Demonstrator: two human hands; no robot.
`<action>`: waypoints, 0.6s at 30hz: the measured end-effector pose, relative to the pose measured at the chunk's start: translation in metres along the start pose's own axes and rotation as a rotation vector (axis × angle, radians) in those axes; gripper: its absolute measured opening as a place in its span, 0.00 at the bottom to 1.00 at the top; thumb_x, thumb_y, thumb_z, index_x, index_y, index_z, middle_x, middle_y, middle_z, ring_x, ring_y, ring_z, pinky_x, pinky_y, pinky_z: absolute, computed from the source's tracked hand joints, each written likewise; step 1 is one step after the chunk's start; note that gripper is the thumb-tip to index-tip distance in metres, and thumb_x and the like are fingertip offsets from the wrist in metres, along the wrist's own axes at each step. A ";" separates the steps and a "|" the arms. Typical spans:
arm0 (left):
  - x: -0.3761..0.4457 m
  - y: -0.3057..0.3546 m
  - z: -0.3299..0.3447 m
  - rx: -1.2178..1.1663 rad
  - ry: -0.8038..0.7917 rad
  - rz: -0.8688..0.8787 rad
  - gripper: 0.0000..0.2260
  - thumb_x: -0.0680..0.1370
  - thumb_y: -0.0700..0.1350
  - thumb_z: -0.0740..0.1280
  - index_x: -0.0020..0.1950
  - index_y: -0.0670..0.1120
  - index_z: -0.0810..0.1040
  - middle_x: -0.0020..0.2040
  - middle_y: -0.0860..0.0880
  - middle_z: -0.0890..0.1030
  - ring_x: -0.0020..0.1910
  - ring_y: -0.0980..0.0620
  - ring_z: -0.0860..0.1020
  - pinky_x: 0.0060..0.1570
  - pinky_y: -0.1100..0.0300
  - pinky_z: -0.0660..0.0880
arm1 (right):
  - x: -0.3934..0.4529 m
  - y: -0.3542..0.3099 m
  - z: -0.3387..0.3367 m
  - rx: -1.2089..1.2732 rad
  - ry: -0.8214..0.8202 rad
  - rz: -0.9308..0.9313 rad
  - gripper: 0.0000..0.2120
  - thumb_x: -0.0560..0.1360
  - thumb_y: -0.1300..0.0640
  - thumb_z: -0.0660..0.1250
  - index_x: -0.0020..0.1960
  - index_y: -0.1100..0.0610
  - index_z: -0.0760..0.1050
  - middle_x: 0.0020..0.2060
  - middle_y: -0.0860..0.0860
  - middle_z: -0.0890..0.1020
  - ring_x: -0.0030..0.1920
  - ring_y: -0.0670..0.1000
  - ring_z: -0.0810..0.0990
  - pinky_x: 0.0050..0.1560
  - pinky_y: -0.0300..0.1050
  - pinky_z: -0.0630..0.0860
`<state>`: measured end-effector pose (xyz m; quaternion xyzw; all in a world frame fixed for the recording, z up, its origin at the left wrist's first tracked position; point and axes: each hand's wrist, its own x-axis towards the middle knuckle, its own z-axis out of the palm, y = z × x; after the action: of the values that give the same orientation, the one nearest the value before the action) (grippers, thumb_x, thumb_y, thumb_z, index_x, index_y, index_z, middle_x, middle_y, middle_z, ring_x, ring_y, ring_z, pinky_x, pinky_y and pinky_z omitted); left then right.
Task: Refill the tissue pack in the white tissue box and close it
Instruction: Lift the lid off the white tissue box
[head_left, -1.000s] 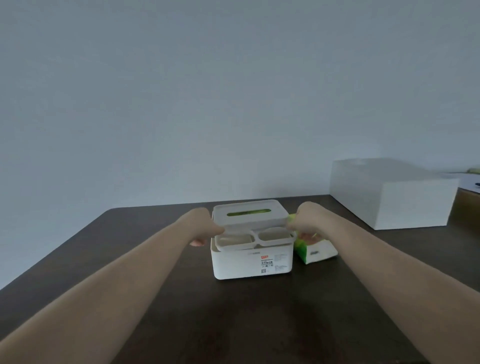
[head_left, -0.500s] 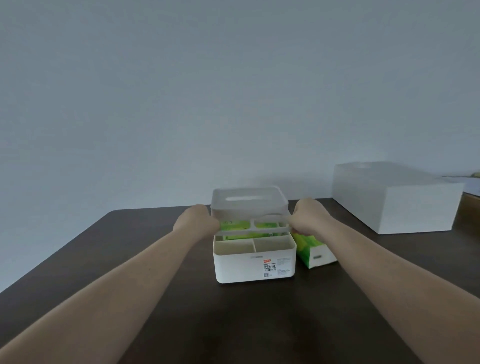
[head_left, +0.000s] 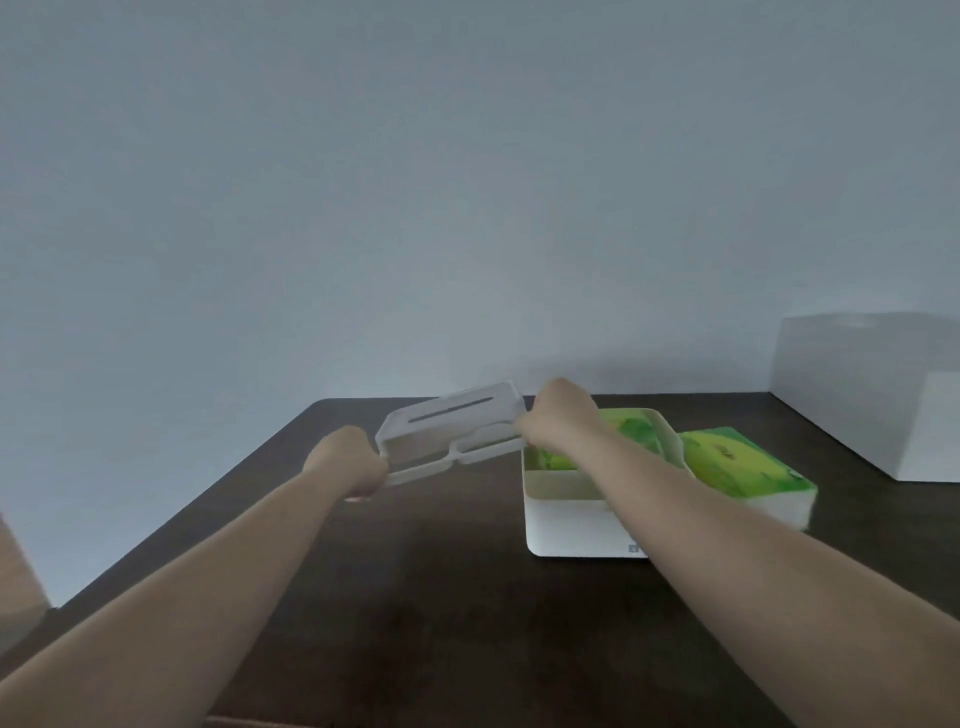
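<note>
The white tissue box (head_left: 566, 525) stands open on the dark table, with a green tissue pack (head_left: 631, 434) showing inside it. Its white lid (head_left: 451, 431), with a slot and tray compartments, is held tilted in the air to the left of the box. My left hand (head_left: 347, 462) grips the lid's left end and my right hand (head_left: 558, 415) grips its right end. A second green tissue pack (head_left: 748, 470) lies on the table right beside the box.
A large white box (head_left: 878, 389) stands at the back right of the dark table (head_left: 441, 597). The table's left edge runs diagonally toward me, and a plain wall rises behind.
Both hands lifted the lid off the box and carried it left, tilting it. The view shifted, so the box now appears further right with the pack inside exposed.
</note>
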<state>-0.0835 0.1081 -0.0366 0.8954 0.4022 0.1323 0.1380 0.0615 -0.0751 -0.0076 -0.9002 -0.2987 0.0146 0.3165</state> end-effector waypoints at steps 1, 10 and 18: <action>0.002 -0.010 0.001 0.016 -0.010 -0.018 0.17 0.76 0.49 0.60 0.33 0.41 0.79 0.30 0.43 0.82 0.35 0.43 0.82 0.46 0.54 0.79 | 0.000 -0.006 0.007 -0.019 -0.015 -0.005 0.16 0.75 0.59 0.64 0.29 0.58 0.64 0.27 0.51 0.69 0.29 0.51 0.70 0.25 0.41 0.61; 0.010 -0.046 0.023 0.194 -0.229 -0.065 0.10 0.72 0.36 0.64 0.36 0.39 0.84 0.26 0.45 0.74 0.33 0.45 0.77 0.44 0.56 0.79 | 0.006 -0.028 0.049 -0.278 -0.140 -0.014 0.07 0.71 0.66 0.64 0.47 0.64 0.79 0.40 0.56 0.79 0.44 0.58 0.78 0.40 0.43 0.70; 0.017 -0.057 0.047 0.028 -0.166 -0.121 0.17 0.75 0.44 0.62 0.25 0.44 0.70 0.27 0.47 0.77 0.29 0.46 0.76 0.38 0.59 0.73 | 0.005 -0.023 0.059 -0.329 -0.159 -0.028 0.12 0.72 0.66 0.60 0.31 0.58 0.65 0.28 0.52 0.71 0.27 0.50 0.68 0.25 0.40 0.62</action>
<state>-0.0956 0.1509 -0.0982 0.8792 0.4445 0.0433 0.1661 0.0409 -0.0252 -0.0407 -0.9316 -0.3335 0.0325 0.1407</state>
